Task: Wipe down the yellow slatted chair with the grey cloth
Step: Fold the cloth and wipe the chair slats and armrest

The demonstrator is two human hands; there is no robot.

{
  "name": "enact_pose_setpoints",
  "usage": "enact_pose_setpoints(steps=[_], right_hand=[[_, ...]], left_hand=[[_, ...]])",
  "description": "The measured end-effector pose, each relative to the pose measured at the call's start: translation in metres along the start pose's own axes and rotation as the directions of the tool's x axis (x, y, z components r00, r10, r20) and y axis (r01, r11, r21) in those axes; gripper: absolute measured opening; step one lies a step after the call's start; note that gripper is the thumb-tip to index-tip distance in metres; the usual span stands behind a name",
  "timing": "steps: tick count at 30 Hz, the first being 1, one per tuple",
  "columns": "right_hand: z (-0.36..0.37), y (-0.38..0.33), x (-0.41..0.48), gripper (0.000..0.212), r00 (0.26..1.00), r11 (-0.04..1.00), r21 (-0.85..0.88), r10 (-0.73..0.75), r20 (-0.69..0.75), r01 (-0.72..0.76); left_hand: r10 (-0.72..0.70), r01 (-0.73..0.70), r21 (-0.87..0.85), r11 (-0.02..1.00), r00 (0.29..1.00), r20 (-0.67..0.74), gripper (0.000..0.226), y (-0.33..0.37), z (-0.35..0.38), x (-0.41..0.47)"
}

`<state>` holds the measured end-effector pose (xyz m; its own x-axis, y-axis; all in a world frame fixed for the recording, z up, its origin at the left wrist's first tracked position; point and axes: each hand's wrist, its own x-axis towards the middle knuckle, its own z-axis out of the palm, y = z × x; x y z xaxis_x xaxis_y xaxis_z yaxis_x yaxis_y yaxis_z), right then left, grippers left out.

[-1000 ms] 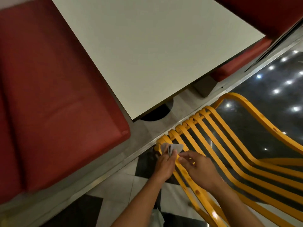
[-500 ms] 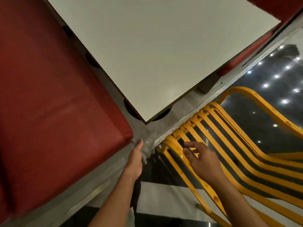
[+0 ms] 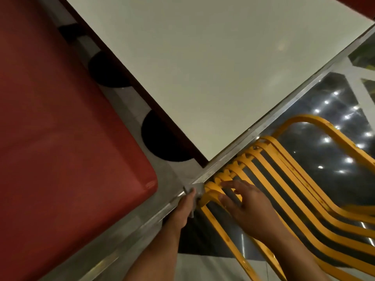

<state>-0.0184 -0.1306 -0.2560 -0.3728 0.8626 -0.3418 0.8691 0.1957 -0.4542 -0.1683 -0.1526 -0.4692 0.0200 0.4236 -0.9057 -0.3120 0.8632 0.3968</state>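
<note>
The yellow slatted chair [image 3: 227, 238] fills the lower right of the view. Its slats run side by side from a row of curled ends near the middle of the frame out towards the right edge, and one wide curved arm loops above them. The curled ends lie just beside a metal floor strip [image 3: 263, 126] that crosses the frame diagonally.

The grey cloth [image 3: 197, 188] is bunched at the end of the outermost slat, right by the strip. Whether it presses on the slat or only sits against it cannot be told. The left hand [image 3: 184, 209] holds the cloth, fingers curled round it, with a grey fold hanging below the palm. The right hand [image 3: 249, 207] lies spread over the next few slat ends. Its fingers are fairly straight and rest on top of the slats, its thumb lies low against one of them, and it holds nothing. Both forearms are bare and come up from the bottom edge.

Past the strip, a pale table top [image 3: 203, 78] takes up the upper middle, with one corner pointing at the chair's curled ends. Two black round bases [image 3: 162, 142] show under its left edge on grey floor. A red cushioned bench [image 3: 60, 138] covers the left side. Under and beyond the chair, the dark glossy floor [image 3: 334, 159] reflects many small lights.
</note>
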Motion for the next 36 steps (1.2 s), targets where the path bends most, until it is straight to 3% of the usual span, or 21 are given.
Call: enact_pose_setpoints(steps=[4, 8, 11, 14, 16, 19, 23, 27, 33, 35, 36], right_hand=[[0.001, -0.001, 0.005, 0.044, 1.0, 1.0, -0.025, -0.013, -0.005, 0.013], [-0.004, 0.001, 0.004, 0.042, 1.0, 0.997, -0.08, 0.005, 0.017, -0.004], [-0.008, -0.008, -0.002, 0.054, 0.999, 0.996, -0.091, 0.013, 0.035, -0.01], [-0.008, -0.024, -0.008, 0.052, 0.999, 0.994, -0.108, 0.019, 0.035, -0.015], [-0.004, -0.037, -0.01, 0.04, 1.0, 0.992, -0.122, -0.005, -0.009, 0.004], [0.011, -0.055, -0.006, 0.037, 0.998, 0.982, -0.18, -0.068, -0.01, 0.065], [0.038, -0.06, 0.017, 0.037, 0.987, 0.963, -0.223, -0.159, -0.023, 0.15], [0.049, -0.066, 0.04, 0.036, 0.979, 0.978, -0.134, -0.176, -0.102, 0.162], [0.081, -0.074, 0.053, 0.037, 0.963, 0.964, -0.143, -0.24, -0.121, 0.222], [0.091, -0.068, 0.061, 0.037, 0.965, 0.965, -0.148, -0.235, -0.116, 0.217], [0.093, -0.065, 0.065, 0.037, 0.966, 0.968, -0.139, -0.226, -0.122, 0.209]], left_hand=[[0.002, 0.0, 0.1, 0.995, 1.0, -0.022, 0.069, -0.006, 0.005, 0.014], [0.104, -0.103, 0.039, 0.994, 0.995, -0.013, 0.07, -0.015, 0.023, 0.005], [0.191, -0.192, -0.098, 0.976, 0.981, -0.017, 0.091, -0.027, 0.03, -0.027], [0.332, -0.323, -0.199, 0.925, 0.943, 0.01, 0.053, -0.017, 0.028, -0.088], [0.415, -0.398, -0.211, 0.893, 0.909, 0.042, 0.044, -0.018, 0.026, -0.106], [0.49, -0.473, -0.2, 0.858, 0.87, 0.045, 0.029, -0.026, 0.025, -0.103], [0.473, -0.457, -0.178, 0.871, 0.879, 0.061, 0.033, -0.038, 0.015, -0.069], [0.374, -0.372, -0.049, 0.927, 0.925, 0.063, 0.071, -0.052, -0.004, -0.023], [0.258, -0.255, 0.119, 0.96, 0.966, -0.01, 0.041, -0.085, -0.021, 0.078], [0.236, -0.236, 0.123, 0.964, 0.972, 0.008, 0.046, -0.091, -0.029, 0.116], [0.227, -0.223, 0.149, 0.963, 0.974, -0.014, 0.061, -0.098, -0.031, 0.14]])
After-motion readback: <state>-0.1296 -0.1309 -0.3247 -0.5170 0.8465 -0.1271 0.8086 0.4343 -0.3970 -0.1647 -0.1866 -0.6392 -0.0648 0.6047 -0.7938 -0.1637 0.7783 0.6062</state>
